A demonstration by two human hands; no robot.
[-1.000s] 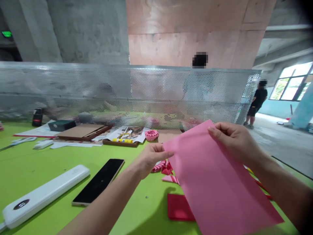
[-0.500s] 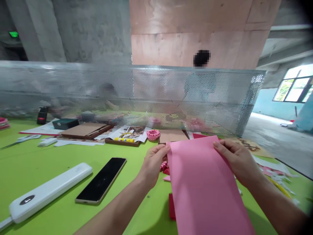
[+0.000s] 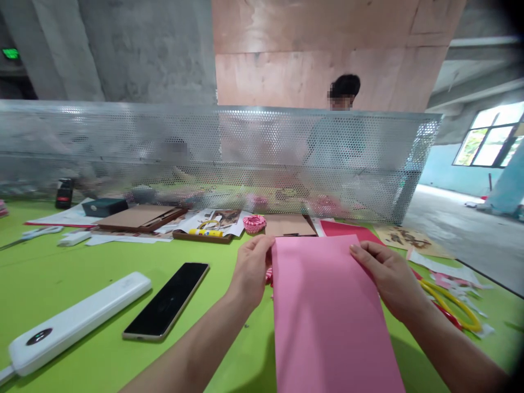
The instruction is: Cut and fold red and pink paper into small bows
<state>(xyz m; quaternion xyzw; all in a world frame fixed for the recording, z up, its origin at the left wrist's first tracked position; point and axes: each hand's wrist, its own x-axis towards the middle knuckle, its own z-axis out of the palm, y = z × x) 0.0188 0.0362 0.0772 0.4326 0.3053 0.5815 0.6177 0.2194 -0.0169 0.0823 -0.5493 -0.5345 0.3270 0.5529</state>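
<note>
A black-screened phone (image 3: 167, 302) lies slantwise on the green surface (image 3: 102, 265), next to a long white device (image 3: 82, 321) with a dark oval on top. Farther back I see a dark box (image 3: 105, 207). A perforated metal screen (image 3: 262, 144) stands behind, a person (image 3: 347, 86) beyond it; over right, a window (image 3: 489, 136).
</note>
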